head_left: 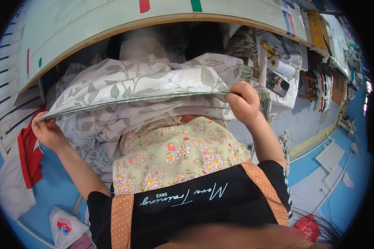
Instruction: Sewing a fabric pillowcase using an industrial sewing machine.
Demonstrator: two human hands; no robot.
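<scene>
two hands (50,132), one leaf-print sheet (129,89) (folded), one phone (277,83)

Leaf-print fabric (145,89) between both hands

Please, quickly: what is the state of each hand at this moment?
Left hand: closed on the left edge of the folded grey leaf-print fabric.
Right hand: closed on the right edge of the same fabric.

Folded sheet (141,89) btwn hands, table (70,29) behind, prob. phone (277,83) right
</scene>
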